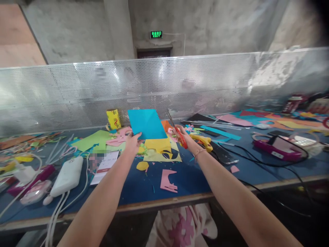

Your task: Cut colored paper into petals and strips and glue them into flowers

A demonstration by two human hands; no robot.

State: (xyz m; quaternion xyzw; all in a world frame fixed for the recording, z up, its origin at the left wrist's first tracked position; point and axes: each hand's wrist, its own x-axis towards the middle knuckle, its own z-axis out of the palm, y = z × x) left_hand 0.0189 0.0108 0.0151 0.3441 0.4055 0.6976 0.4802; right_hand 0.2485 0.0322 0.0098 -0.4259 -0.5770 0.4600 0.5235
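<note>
My left hand [133, 143] pinches the lower left corner of a bright blue paper sheet [146, 123] and holds it up above the table. My right hand [183, 134] grips red-handled scissors [177, 132], blades pointing up and left toward the sheet's right edge. Below them lie a yellow paper sheet [161, 151] with cut-outs, a yellow scrap [142, 166] and a pink cut shape [168, 181] on the blue table [190, 178].
A phone [105, 166], a white power bank [67, 175] with cables and green paper [94, 140] lie at left. A yellow glue gun [204, 141], a dark phone [223, 154], cables and a pink device [277, 148] lie at right. A perforated metal screen [77, 92] backs the table.
</note>
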